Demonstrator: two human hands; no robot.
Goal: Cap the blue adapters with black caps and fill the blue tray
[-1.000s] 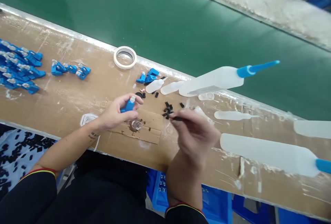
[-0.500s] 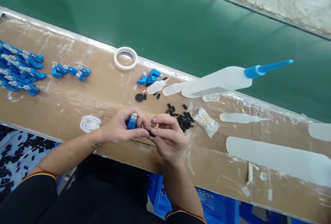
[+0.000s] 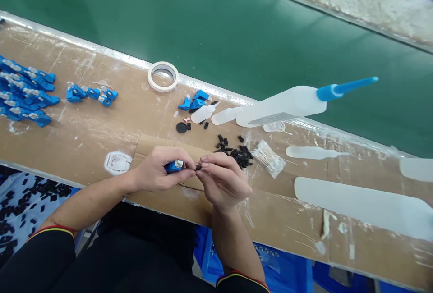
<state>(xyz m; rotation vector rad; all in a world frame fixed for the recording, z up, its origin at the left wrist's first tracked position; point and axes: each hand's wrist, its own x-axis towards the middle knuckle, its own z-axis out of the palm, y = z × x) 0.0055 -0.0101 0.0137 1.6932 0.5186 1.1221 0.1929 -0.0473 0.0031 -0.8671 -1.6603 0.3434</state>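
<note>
Between the thumb and curled fingers of my left hand [image 3: 164,167] sits a blue plastic part [image 3: 173,167] with a white piece on its end. My right hand [image 3: 225,178] pinches a small black piece [image 3: 198,167] at its fingertips, and the left fingertips meet it there. How the black piece relates to the blue part is hidden by the fingers. Both hands are just above a cardboard strip [image 3: 149,142]. To the right of my right hand lies a pile of small black pieces [image 3: 241,155].
Rows of blue parts [image 3: 27,92] lie at the left. A tape roll [image 3: 163,76] rests near the table's back edge. White bottles, one with a blue nozzle [image 3: 348,88], lie right of centre, near a bag of cotton swabs [image 3: 269,157]. Behind runs a green surface [image 3: 203,27].
The blue part has tipped from upright to lying more sideways in my left hand. My right fingertips have shifted slightly up, and the black piece shows between both hands.
</note>
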